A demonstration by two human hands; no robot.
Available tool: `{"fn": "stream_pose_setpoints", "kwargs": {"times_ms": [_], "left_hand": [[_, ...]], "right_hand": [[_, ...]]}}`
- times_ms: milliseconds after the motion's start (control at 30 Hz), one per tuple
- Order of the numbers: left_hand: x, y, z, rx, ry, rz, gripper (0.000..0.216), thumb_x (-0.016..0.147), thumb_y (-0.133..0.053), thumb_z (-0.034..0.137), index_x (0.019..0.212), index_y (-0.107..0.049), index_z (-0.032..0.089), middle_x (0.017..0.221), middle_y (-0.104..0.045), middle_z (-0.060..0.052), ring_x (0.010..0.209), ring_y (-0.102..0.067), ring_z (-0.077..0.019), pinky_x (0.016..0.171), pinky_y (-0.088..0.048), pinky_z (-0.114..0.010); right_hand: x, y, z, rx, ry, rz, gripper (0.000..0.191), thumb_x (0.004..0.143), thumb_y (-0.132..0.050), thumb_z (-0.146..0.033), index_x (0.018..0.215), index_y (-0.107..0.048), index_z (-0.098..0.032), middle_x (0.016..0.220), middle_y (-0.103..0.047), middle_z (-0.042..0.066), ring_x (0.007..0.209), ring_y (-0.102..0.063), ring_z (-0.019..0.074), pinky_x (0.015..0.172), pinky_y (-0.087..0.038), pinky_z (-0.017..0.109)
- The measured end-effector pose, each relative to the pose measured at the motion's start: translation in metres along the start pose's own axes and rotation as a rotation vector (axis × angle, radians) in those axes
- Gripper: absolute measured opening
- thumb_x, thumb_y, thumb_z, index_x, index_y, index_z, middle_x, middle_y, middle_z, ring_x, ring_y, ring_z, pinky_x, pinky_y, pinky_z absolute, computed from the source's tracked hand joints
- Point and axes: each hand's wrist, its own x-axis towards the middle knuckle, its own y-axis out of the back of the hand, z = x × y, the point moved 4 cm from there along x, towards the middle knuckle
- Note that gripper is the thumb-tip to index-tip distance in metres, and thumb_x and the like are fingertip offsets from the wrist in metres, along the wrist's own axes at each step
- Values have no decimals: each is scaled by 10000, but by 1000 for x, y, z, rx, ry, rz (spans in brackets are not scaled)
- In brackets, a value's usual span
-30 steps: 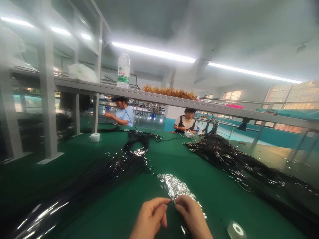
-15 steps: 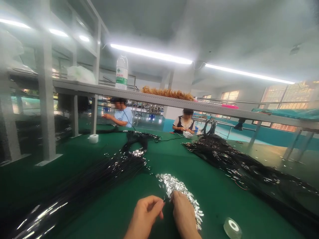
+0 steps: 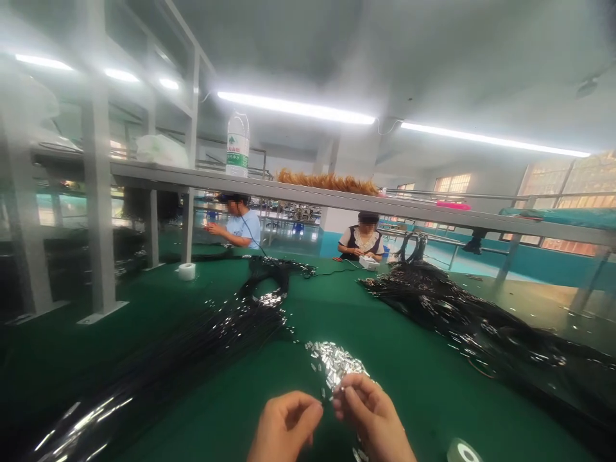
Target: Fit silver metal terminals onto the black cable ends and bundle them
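Note:
My left hand [image 3: 285, 427] and my right hand [image 3: 373, 418] meet low in the middle, fingertips pinched together over the green table [image 3: 409, 372]. The right hand's fingers pinch a small silver metal piece just at the near edge of a heap of silver metal pieces [image 3: 333, 360]. The left hand's thumb and fingers are closed on something too thin to make out. A long bundle of black cords with silver tips [image 3: 192, 353] lies to the left of my hands. Another black cord pile [image 3: 462, 321] lies to the right.
A tape roll [image 3: 464, 452] sits at the bottom right, another roll [image 3: 187, 271] stands by a shelf post [image 3: 99, 205]. A grey shelf [image 3: 337, 200] crosses overhead with a water bottle [image 3: 237, 145] on it. Two other people work at the table's far side.
Both hands have stayed together near the heap. The right hand has lifted slightly off the metal pieces and turned. The view has shifted a little.

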Motion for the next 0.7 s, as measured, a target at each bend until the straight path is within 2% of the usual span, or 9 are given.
{"fn": "stream_pose_setpoints", "kwargs": {"times_ms": [67,200,467,700], "left_hand": [[0,-1,-1,7,9,4,419,738,-562,522,713,-686,122,566,-507,17,538,-447,-129,538,-339,-227],[-3,0,2,15,29,24,381,741,-550,487,698,-681,132,565,-495,21,552,-444,-131,541,-339,-224],[-6,3,9,53,47,39,343,746,-531,436,679,-676,133,572,-492,20,554,-438,-130,542,-342,-225],[-5,7,7,139,29,52,301,743,-531,402,658,-680,155,542,-514,22,548,-461,-137,526,-344,-221]], "right_hand": [[-1,-5,-2,74,-15,1,328,599,-837,-396,749,-665,-161,632,-674,36,569,-616,149,547,-486,236],[-3,-7,-8,59,-7,50,336,561,-863,-367,757,-691,-154,639,-675,33,600,-637,163,566,-507,247],[-4,-9,-10,45,21,25,318,578,-849,-379,752,-695,-163,623,-659,25,582,-624,152,550,-499,233],[-12,-18,-30,-372,224,12,283,683,-732,-484,734,-713,-206,694,-673,40,629,-621,201,602,-508,285]]}}
